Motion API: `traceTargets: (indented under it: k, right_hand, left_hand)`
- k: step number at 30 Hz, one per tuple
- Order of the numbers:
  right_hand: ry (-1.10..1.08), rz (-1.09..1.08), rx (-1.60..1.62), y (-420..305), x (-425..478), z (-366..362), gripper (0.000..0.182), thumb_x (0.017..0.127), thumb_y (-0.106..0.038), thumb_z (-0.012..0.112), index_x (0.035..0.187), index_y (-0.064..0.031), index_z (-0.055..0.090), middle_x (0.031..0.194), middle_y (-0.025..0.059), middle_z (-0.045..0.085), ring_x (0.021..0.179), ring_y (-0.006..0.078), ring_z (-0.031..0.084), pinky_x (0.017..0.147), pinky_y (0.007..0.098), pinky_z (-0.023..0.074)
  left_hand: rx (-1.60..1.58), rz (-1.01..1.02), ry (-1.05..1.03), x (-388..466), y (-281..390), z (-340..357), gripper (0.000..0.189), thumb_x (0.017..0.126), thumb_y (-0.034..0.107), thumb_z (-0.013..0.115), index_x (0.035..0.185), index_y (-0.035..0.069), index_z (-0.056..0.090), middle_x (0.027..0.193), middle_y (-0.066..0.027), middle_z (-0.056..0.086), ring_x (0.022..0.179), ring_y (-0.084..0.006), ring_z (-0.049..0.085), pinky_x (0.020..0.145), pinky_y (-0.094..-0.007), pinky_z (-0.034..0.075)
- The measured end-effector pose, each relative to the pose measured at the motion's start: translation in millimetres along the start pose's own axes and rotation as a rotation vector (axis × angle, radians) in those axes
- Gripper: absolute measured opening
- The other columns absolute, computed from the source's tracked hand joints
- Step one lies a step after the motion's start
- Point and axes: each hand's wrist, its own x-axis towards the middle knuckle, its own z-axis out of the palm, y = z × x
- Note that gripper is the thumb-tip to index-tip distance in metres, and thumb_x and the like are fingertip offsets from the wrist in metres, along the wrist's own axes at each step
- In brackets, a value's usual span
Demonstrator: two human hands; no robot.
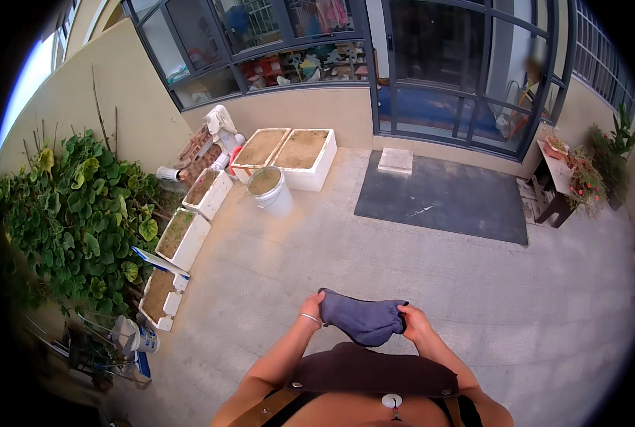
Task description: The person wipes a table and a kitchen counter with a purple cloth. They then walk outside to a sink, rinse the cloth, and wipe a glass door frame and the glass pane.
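Note:
A blue-grey piece of cloth with dark edging (361, 318) is stretched between my two hands, in front of my chest. My left hand (312, 309) grips its left end and wears a thin pale bracelet at the wrist. The right end is pinched in my right hand (415, 322). Between them the cloth sags and bunches a little towards its lower right. Just below it lies the top of the dark brown apron (371, 368) that I wear, with metal studs and tan straps.
White foam planters (302, 158) with soil and a white bucket (273, 200) stand at the upper left. Leafy plants (82, 213) line the left wall. A dark mat (440, 197) lies before the glass door (435, 69). A small table (556, 173) holds potted plants at right.

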Motion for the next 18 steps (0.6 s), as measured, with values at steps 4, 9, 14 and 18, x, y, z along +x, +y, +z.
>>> traceTargets:
  k: [4, 9, 14, 18]
  right_hand:
    - [-0.443, -0.073, 0.158, -157.2, 12.0, 75.6, 0.048, 0.076, -0.006, 0.053, 0.121, 0.0091, 0.045, 0.118, 0.0214, 0.056, 0.109, 0.0298, 0.056, 0.092, 0.0416, 0.046]
    - [-0.161, -0.362, 0.379, -269.4, 69.4, 81.2, 0.053, 0.061, 0.002, 0.05, 0.114, 0.0017, 0.057, 0.113, 0.0212, 0.059, 0.1, 0.0323, 0.061, 0.083, 0.0447, 0.0514]
    - [0.277, -0.788, -1.631, -346.3, 210.7, 117.3, 0.036, 0.06, -0.002, 0.053, 0.095, -0.0047, 0.058, 0.097, 0.0154, 0.059, 0.084, 0.0304, 0.058, 0.072, 0.0434, 0.0474]
    - [0.141, -0.964, -1.874, -438.0, 267.4, 132.9, 0.022, 0.059, -0.006, 0.055, 0.08, -0.0099, 0.059, 0.083, 0.0107, 0.059, 0.072, 0.029, 0.056, 0.063, 0.0424, 0.0442]
  left_hand:
    - [-0.09, -0.099, -0.503, 52.0, 102.9, 111.9, 0.027, 0.092, 0.017, 0.05, 0.112, -0.002, 0.052, 0.106, -0.0143, 0.061, 0.097, -0.0254, 0.061, 0.086, -0.04, 0.049]
    - [-0.179, -0.244, -0.831, 111.5, 191.5, 275.5, 0.028, 0.091, 0.012, 0.051, 0.115, -0.003, 0.052, 0.111, -0.0133, 0.061, 0.102, -0.024, 0.061, 0.088, -0.0386, 0.05]
    - [0.266, -0.221, -0.569, 298.4, 160.8, 344.0, 0.017, 0.086, 0.014, 0.061, 0.097, 0.002, 0.055, 0.092, -0.0089, 0.06, 0.077, -0.0173, 0.061, 0.071, -0.0296, 0.051]
    - [1.382, 0.515, -0.146, 435.8, 154.5, 293.6, 0.031, 0.08, 0.027, 0.067, 0.096, 0.002, 0.057, 0.089, -0.0148, 0.063, 0.084, -0.0295, 0.063, 0.073, -0.0374, 0.05]
